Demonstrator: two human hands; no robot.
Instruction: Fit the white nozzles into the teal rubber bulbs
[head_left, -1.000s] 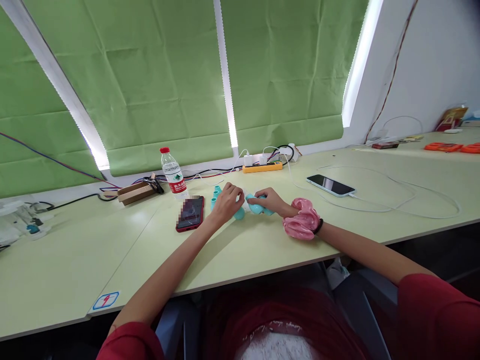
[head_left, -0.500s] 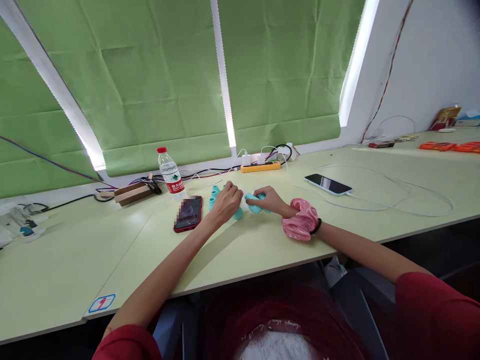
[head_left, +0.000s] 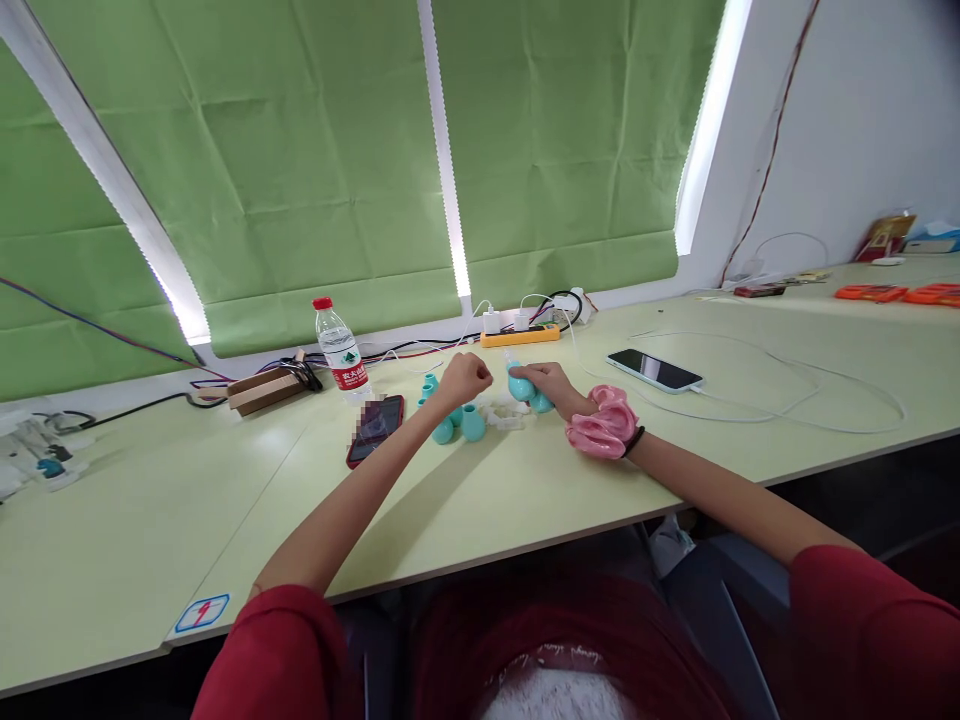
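My left hand (head_left: 465, 379) is raised a little above the table with its fingers curled shut; what it pinches, if anything, is too small to make out. My right hand (head_left: 546, 385) is wrapped round a teal bulb-shaped piece (head_left: 519, 385) and holds it just off the table. A pink scrunchie (head_left: 604, 424) sits on my right wrist. Below my left hand lie several more teal bulb pieces (head_left: 454, 425), and small white parts (head_left: 504, 415) lie between the hands.
A red phone (head_left: 375, 428) lies left of the teal pieces, a water bottle (head_left: 338, 351) behind it. A second phone (head_left: 655, 369) on a white cable lies to the right. A yellow power strip (head_left: 522, 334) and a cardboard box (head_left: 259, 388) sit by the wall.
Both hands have lifted off the table. My left hand drew away from the teal pieces, uncovering two on the table. My right hand raised its teal piece.
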